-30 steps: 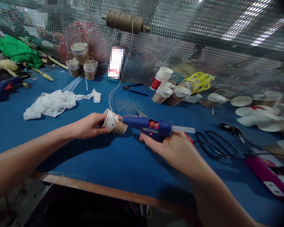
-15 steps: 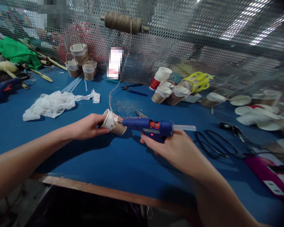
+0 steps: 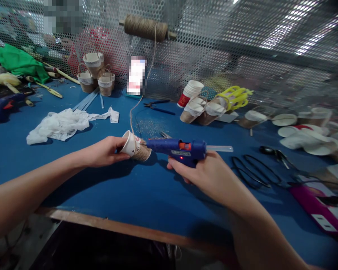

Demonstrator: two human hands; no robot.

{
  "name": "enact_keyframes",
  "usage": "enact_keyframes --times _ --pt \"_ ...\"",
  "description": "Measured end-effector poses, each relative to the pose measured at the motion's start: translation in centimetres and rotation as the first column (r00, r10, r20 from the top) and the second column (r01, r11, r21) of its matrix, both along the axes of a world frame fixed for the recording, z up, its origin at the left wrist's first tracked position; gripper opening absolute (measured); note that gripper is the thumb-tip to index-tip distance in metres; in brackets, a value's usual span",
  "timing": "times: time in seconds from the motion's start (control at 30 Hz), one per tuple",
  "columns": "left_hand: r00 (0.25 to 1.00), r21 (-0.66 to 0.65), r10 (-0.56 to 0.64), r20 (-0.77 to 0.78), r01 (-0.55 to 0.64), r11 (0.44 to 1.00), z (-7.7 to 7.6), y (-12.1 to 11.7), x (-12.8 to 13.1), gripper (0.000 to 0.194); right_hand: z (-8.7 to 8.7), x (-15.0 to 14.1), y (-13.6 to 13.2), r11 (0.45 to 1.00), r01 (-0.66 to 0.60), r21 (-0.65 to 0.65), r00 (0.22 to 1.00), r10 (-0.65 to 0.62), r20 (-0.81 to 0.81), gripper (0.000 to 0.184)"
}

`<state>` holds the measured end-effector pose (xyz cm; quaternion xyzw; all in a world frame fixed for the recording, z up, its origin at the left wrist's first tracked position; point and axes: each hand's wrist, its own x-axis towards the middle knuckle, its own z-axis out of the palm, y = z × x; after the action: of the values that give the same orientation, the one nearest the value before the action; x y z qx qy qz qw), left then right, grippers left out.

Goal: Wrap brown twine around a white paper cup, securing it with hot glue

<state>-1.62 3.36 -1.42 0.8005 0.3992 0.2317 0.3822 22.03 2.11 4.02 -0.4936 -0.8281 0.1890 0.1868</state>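
My left hand grips a white paper cup by its rim end, the cup tilted with its mouth toward the left. Brown twine is wound round the cup's lower part. From there a strand runs up to a twine spool on a rod. My right hand is closed round the handle of a blue glue gun, its red light lit and a clear glue stick poking from the back. The nozzle is at the cup's side, by the twine's edge; I cannot tell if it touches.
Behind the glue gun lie scissors, partly hidden, and blue-handled pliers. White lace fabric is heaped at left. Finished twine-wrapped cups stand at the back. A black cable and a purple power strip lie at right.
The cup has turned slightly in my left hand, its printed marks shifting. The glue gun stays almost in the same place, its nozzle still at the cup's side.
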Motion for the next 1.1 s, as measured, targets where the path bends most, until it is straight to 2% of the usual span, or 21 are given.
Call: enact_keyframes --times 0.33,0.53,0.8,1.1 --pt "1.000 -0.019 0.008 0.014 -0.008 1.000 0.06 -0.04 0.03 0.029 -0.11 0.33 0.21 0.999 0.002 -0.045 1.000 -0.002 0.004 0.020" --pt "1.000 0.000 0.015 -0.018 -0.015 1.000 0.38 -0.20 0.15 0.027 -0.13 -0.01 0.27 1.000 0.017 0.019 0.999 -0.018 0.048 0.019" --pt "1.000 -0.016 0.012 0.004 -0.012 1.000 -0.17 -0.03 -0.05 0.027 -0.17 0.23 -0.06 1.000 0.014 0.027 0.999 -0.016 0.052 0.020" --pt "0.999 -0.039 0.030 0.011 -0.030 0.999 0.21 -0.12 0.20 0.028 0.12 -0.15 -0.41 0.998 0.061 0.005 0.997 -0.061 0.037 0.015"
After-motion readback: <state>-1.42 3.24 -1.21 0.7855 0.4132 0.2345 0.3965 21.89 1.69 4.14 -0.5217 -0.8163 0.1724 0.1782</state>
